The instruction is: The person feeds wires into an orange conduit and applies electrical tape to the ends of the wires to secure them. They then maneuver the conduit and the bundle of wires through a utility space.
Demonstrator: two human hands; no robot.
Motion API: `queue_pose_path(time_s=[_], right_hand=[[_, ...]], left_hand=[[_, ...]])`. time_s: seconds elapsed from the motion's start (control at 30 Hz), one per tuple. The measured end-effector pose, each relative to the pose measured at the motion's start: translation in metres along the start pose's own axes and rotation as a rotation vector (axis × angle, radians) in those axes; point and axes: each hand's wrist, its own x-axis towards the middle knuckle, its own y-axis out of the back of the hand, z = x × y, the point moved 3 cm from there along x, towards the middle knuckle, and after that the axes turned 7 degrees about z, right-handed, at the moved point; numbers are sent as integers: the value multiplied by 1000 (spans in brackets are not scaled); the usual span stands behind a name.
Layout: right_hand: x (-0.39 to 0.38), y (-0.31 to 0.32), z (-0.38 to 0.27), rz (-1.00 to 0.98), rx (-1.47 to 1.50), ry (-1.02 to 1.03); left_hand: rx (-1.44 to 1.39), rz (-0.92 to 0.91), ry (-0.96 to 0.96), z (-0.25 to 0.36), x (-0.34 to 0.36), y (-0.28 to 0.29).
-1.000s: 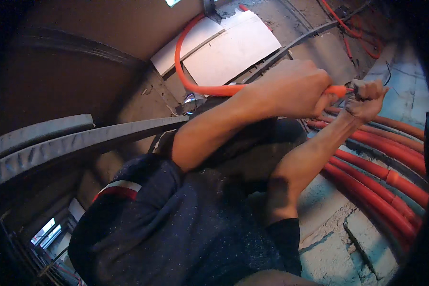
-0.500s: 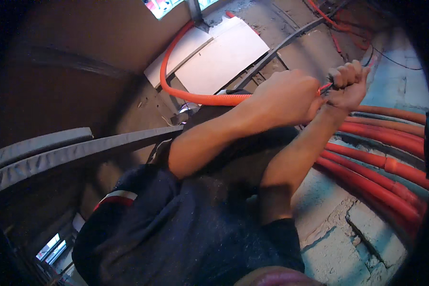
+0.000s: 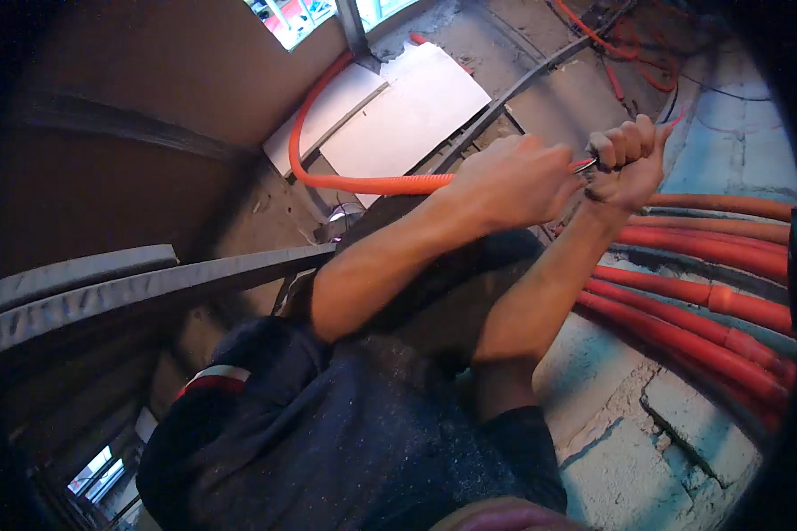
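My left hand (image 3: 527,177) is closed around an orange corrugated conduit (image 3: 376,185), hiding its end; the tube loops back past white boards. Just beyond it, my right fist (image 3: 627,157) grips thin red and dark wires (image 3: 583,165) that run between the two hands. A red wire tip (image 3: 679,117) pokes out past the right fingers. Both forearms come up from the lower part of the view, over my dark clothing.
Several red and orange pipes (image 3: 708,248) run along a cracked block wall (image 3: 664,416) on the right. A grey metal channel (image 3: 88,292) crosses the left. White boards (image 3: 398,106), a long rail (image 3: 522,84) and more orange conduit (image 3: 611,44) lie at the top, near a window (image 3: 288,22).
My right hand has moved up relative to the surroundings, and red wire now shows beyond its fingers. The conduit end seen earlier is now covered by my left hand. The view has shifted slightly.
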Motion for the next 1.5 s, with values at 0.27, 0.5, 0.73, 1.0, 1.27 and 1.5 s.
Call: queue_pose_path(time_s=[0.27, 0.5, 0.73, 1.0, 1.27, 1.5], right_hand=[[-6, 8, -23, 221, -187, 209], [-15, 12, -39, 171, 31, 262], [-2, 4, -22, 257, -83, 181], [11, 4, -7, 503, -653, 424], [-12, 40, -66, 134, -126, 256], [-14, 18, -43, 362, -62, 343]], left_hand=[[-147, -54, 97, -6, 11, 3], [-69, -83, -22, 15, 3, 3], [-21, -113, 39, 15, 7, 13], [-23, -92, -34, -4, 8, 20], [10, 11, -50, 3, 19, 36], [-52, -228, -90, -4, 4, 14]])
